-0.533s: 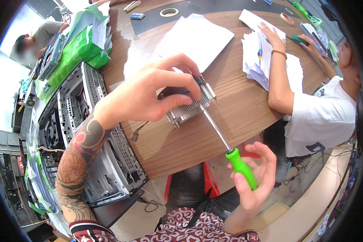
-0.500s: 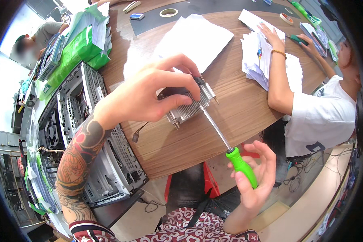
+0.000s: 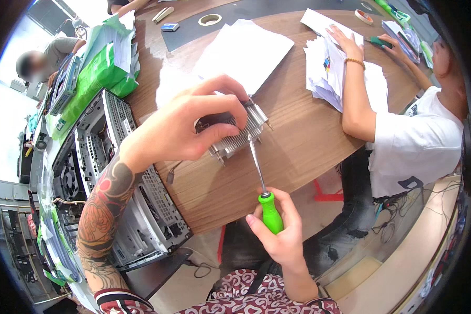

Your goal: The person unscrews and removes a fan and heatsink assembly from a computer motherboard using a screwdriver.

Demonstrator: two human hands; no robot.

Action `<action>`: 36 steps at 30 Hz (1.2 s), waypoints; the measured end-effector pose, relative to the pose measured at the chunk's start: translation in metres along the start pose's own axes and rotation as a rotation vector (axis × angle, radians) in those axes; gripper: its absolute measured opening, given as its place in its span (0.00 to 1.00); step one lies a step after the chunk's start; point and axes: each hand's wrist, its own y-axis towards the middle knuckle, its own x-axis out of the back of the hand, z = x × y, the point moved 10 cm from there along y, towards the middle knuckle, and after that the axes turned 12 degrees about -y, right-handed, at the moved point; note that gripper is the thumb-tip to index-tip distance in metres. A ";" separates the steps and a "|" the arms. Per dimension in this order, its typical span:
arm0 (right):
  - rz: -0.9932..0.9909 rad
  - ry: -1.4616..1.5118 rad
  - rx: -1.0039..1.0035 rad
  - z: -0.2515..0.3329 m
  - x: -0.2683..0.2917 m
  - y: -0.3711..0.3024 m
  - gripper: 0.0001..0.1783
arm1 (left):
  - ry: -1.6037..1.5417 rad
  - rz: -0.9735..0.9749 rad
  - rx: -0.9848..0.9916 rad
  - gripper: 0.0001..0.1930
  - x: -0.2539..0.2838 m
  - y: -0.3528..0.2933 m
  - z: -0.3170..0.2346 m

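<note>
A finned metal heatsink (image 3: 240,131) with a dark fan part stands on the wooden table, gripped from above by my left hand (image 3: 193,118). Its fingers are curled over the top and near side, hiding part of the fan. My right hand (image 3: 280,230) is closed round the green handle of a screwdriver (image 3: 271,212). The metal shaft slants up and away, and its tip meets the heatsink's fins on the near side. A short cable with a small connector (image 3: 171,175) lies on the table left of the heatsink.
An opened computer case (image 3: 136,209) stands left, beside a green paper-filled package (image 3: 97,78). White sheets (image 3: 246,49) lie beyond the heatsink, with a tape roll (image 3: 210,20) farther back. On the right, a co-worker's arm (image 3: 358,94) rests over a paper stack (image 3: 319,73). Another person sits far left.
My right hand has moved left and slightly up with the screwdriver, whose shaft now stands steeper. Its fingers have closed more around the handle. My left hand still holds the heatsink.
</note>
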 end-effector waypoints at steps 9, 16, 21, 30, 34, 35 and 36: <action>-0.026 -0.024 0.023 0.013 -0.003 -0.005 0.26 | -0.028 -0.010 0.015 0.09 -0.002 0.003 -0.002; -0.067 -0.164 0.043 0.028 0.035 -0.007 0.24 | 0.002 0.037 -0.017 0.10 -0.005 0.001 -0.003; -0.100 -0.115 -0.034 0.019 0.049 -0.013 0.25 | 0.008 0.036 -0.034 0.12 -0.005 0.002 -0.002; -0.317 -0.423 0.226 0.071 0.100 -0.012 0.27 | -0.158 0.003 -0.006 0.14 0.003 0.002 0.004; -0.318 -0.784 0.534 0.137 0.113 -0.002 0.22 | -0.143 0.008 -0.040 0.15 0.002 0.001 0.006; -0.325 -0.866 0.610 0.154 0.111 -0.003 0.21 | -0.145 0.016 -0.044 0.14 0.002 0.000 0.007; -0.320 -0.832 0.615 0.162 0.115 -0.003 0.23 | -0.146 0.022 -0.052 0.14 0.002 0.000 0.006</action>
